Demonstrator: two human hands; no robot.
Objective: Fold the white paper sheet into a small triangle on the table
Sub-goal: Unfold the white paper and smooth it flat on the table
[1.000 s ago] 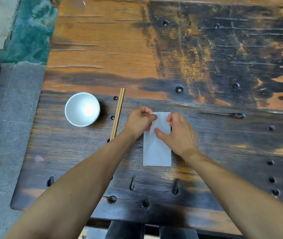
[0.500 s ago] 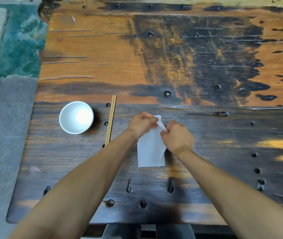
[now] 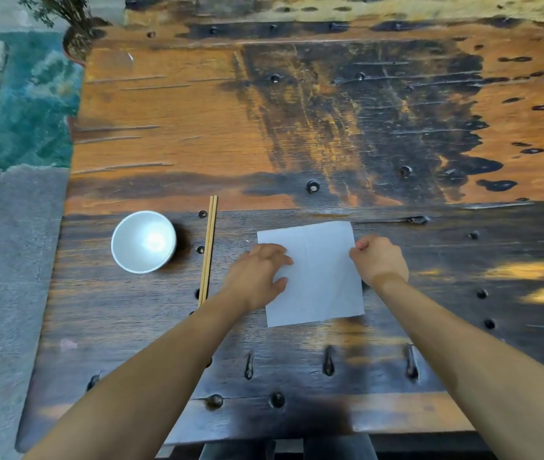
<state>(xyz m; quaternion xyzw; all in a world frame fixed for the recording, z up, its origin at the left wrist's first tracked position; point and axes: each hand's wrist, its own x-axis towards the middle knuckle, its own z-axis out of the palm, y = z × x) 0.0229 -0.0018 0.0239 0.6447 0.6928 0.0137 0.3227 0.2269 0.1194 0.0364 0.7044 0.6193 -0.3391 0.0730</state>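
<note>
On the dark near plank of the wooden surface (image 3: 297, 134), right of the chopsticks (image 3: 208, 249): one white paper sheet (image 3: 317, 277), lying flat, roughly square, slightly skewed, with a faint crease running down its middle.

Change from half a second earlier: the sheet was then a narrow folded strip raised between both hands; it now lies opened to about double that width, and the hands have parted to its two side edges.

Left hand (image 3: 257, 277): rests on the sheet's left edge, fingers laid over the paper and loosely bent, thumb on the paper nearer the person; grip released, pressing rather than grasping.

Right hand (image 3: 378, 260): at the sheet's right edge, fingers curled, grip pinching the paper's margin.

Other items: white bowl (image 3: 144, 241), upright, left of the chopsticks and well apart from the sheet. Chopsticks paired, lying lengthwise away from the person, near the left hand but not touching it.

Edges and room: the surface's near edge lies below the sheet, past a row of dark metal studs. Beyond the sheet's far edge, a broad bare orange-and-black expanse. To the sheet's right, open dark plank with scattered studs.
</note>
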